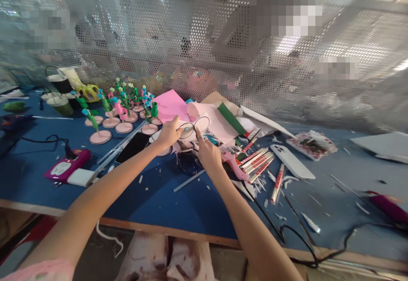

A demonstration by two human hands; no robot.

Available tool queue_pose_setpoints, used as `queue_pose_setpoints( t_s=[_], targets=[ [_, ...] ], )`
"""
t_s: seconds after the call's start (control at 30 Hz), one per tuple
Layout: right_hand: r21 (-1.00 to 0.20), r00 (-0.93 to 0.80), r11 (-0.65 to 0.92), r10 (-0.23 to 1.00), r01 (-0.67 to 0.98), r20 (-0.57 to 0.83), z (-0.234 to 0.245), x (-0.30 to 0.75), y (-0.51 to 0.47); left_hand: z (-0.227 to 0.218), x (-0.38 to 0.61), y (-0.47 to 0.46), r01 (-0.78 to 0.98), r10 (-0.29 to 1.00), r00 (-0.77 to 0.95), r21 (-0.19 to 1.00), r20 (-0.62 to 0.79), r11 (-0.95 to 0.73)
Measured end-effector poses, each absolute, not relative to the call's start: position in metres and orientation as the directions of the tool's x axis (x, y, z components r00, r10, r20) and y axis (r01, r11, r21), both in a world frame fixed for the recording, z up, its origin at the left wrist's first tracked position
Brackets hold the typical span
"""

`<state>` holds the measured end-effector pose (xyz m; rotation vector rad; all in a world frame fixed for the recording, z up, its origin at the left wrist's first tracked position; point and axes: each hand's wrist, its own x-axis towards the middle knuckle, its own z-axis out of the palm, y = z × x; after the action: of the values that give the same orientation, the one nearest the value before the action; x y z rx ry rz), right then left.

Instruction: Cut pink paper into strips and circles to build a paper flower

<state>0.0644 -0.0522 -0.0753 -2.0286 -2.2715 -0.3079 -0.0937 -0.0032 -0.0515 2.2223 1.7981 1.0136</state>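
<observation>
A pair of round, thin black-rimmed eyeglasses point(194, 125) is held up over the clutter in the middle of the table. My left hand point(170, 135) grips the glasses at the left lens, fingers closed. My right hand point(209, 155) has its index finger up at the bridge, with the other fingers curled; its grip there is partly hidden. Just behind the glasses are a pale pink sheet point(219, 123) and a bright pink sheet point(172, 106). A pink glue gun point(235, 167) lies to the right of my right hand.
Paper flowers on round pink bases point(100, 137) stand at left. A black phone point(132, 148), a purple power strip point(79, 160) and a white phone point(291, 162) lie on the blue table. Red-and-white sticks point(258, 163), scraps and a black cable point(270, 223) spread right. A perforated metal panel point(143, 30) stands behind.
</observation>
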Motion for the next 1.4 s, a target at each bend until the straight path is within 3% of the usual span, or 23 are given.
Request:
queue_pose_setpoints(
  t_s=[0.3, 0.57, 0.97, 1.2, 1.4],
  targets=[
    [0.066, -0.110, 0.099, 0.976, 0.993, 0.190, -0.075, 0.065, -0.053, -0.052, -0.094, -0.002, 0.832, 0.902, 0.089, 0.465, 0.423, -0.301],
    [-0.087, -0.044, 0.066, 0.971, 0.994, 0.236, -0.070, 0.067, -0.061, -0.052, -0.089, -0.001, 0.844, 0.899, 0.121, 0.433, 0.422, -0.317],
    [-0.051, -0.042, 0.050, 0.989, 0.997, 0.141, -0.057, 0.061, -0.071, -0.056, -0.096, 0.012, 0.810, 0.907, -0.033, 0.543, 0.420, -0.222],
    [-0.095, -0.062, 0.078, 0.986, 0.992, 0.156, -0.059, 0.064, -0.066, -0.057, -0.110, 0.020, 0.777, 0.905, 0.132, 0.525, 0.405, -0.348],
    [-0.067, -0.071, 0.083, 0.983, 0.994, 0.168, -0.061, 0.063, -0.059, -0.058, -0.114, 0.023, 0.759, 0.896, 0.174, 0.524, 0.408, -0.386]
  ],
)
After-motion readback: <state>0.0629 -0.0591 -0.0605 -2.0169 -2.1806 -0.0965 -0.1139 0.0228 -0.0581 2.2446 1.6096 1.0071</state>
